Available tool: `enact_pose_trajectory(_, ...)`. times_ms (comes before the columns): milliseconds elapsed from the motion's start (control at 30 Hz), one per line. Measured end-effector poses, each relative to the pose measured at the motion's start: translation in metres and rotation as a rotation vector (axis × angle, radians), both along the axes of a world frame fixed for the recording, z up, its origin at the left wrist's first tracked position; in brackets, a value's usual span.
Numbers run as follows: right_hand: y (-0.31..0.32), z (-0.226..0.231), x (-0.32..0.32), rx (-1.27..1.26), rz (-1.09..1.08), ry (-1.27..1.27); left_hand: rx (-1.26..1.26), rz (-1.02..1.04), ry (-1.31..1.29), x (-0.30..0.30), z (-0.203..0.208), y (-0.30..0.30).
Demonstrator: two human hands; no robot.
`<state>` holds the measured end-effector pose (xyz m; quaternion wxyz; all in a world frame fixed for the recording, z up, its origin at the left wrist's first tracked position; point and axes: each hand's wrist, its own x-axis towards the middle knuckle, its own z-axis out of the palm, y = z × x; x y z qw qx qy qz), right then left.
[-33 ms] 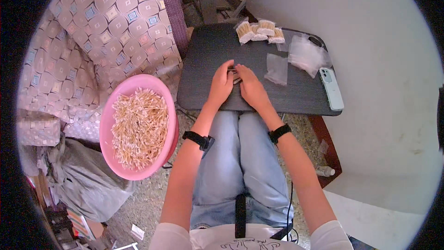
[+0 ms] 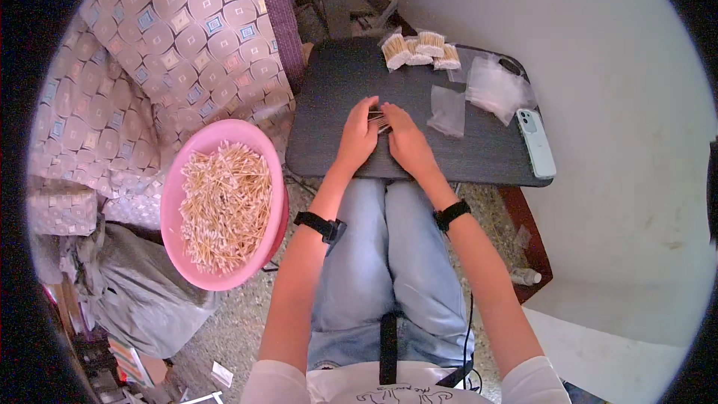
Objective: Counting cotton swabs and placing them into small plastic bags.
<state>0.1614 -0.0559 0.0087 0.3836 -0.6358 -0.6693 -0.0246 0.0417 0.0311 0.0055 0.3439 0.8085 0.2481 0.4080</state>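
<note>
Cotton swabs [image 2: 384,123] sit in a small bunch between the person's two hands, over the near-middle part of the dark worktop [image 2: 329,90]. Their thin sticks run crosswise, bridging the gap from one palm to the other. The left hand [image 2: 358,136] cups them from its side, thumb and fingers pointing away from the body; the right hand [image 2: 408,142] curves in from the opposite side. The grip of both is clasped around the bunch; whether the sticks also touch the worktop cannot be told.

Just right of the right hand lies a flat clear bag [image 2: 447,112], and beyond it a loose pile of clear bags [image 2: 493,88]. A pale phone [image 2: 535,146] rests at the right edge, camera side up. Near the far edge, several packed swab bundles [image 2: 419,51] are grouped together, some leaning on others.

Left of the worktop, well apart from the hands, stands a pink basin [image 2: 171,217] heaped with loose swabs [image 2: 226,208]. Black bands [image 2: 452,216] circle both forearms, above legs in blue jeans [image 2: 351,262].
</note>
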Motion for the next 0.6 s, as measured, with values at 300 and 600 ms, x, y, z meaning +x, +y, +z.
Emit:
enact_pose_trajectory(300,-0.003,0.003,0.0,0.005,-0.016,0.068,0.317,-0.067,0.211,-0.01,-0.001,-0.002)
enact_pose_trajectory(600,-0.004,0.013,0.0,0.102,0.084,0.127,-0.029,-0.022,0.023,-0.009,-0.005,0.004)
